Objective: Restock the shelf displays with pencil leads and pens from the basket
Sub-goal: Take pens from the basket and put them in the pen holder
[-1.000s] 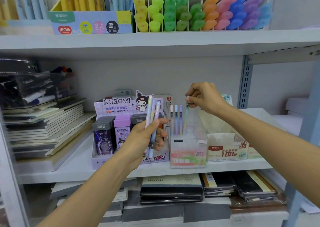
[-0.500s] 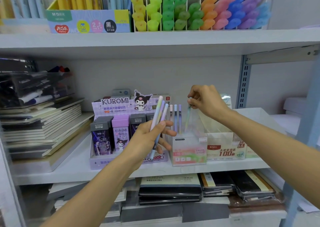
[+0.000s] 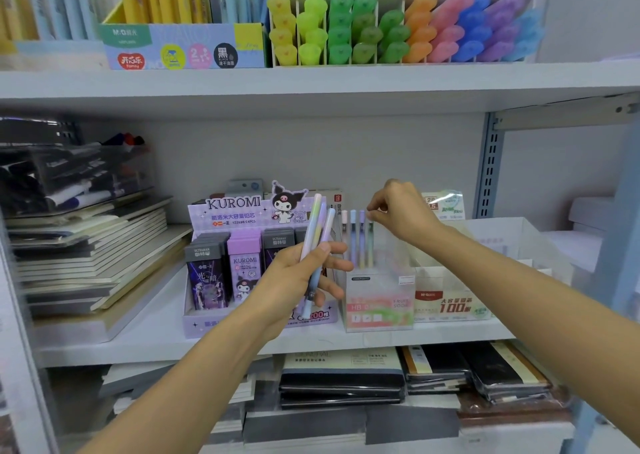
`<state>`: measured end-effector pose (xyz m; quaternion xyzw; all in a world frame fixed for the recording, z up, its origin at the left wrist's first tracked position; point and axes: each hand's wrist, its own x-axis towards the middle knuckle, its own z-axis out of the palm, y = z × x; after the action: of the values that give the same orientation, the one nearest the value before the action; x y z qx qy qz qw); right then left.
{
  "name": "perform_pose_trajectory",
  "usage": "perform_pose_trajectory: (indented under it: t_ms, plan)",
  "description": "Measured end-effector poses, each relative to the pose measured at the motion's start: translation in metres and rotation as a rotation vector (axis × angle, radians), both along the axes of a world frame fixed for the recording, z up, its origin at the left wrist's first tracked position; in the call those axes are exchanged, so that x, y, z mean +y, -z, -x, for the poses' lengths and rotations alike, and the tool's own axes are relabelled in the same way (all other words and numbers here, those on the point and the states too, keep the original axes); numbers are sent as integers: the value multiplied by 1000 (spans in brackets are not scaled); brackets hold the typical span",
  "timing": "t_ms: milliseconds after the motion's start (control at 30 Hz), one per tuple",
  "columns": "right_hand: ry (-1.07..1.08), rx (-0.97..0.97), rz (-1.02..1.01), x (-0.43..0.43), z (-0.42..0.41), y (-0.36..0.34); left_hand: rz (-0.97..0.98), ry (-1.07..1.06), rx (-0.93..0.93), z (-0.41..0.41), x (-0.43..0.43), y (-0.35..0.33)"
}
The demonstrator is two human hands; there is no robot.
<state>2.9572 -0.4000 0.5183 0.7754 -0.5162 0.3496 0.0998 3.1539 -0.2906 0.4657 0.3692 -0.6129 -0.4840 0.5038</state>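
Pens going one at a time into the clear display box.
Nearest, the left hand grips three spare pens, fanned up toward 12 o'clock. Beyond it, at 2 o'clock, the right hand pinches the top of a green pen standing rightmost in the clear display box. The next move likely calls for releasing it upright, then drawing another from the left hand. The basket is out of view.

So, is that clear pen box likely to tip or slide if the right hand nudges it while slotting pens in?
Probably light: the clear pen box looks like thin plastic and holds only a few pens. It stands on the smooth shelf, so a nudge from the right hand could slide it.
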Motion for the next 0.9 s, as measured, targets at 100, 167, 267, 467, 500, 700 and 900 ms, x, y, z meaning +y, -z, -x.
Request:
perform_pose_trajectory:
  t_ms: [100,167,267,467,500,700,900]
  plan:
    - [-108,-164,18,14,-2,-8,3,13,3,0,1,-1]
    - [-387,-438,-182,32,-6,-13,9,16,4,1,1,-1]
    - [-690,-552,-510,51,-13,-12,23,18,-11,5,3,-2]
    - [-761,-744,-479,58,-9,-15,-44,1,44,-4,7,-1]
    - [-761,-835,-452,57,-6,-17,-64,-17,80,-8,8,0]
    - [-709,-804,-508,59,9,-14,-25,-273,230,-20,8,-3]
    - [-699,-468,-704,62,6,1,68,-392,458,-13,11,-14]
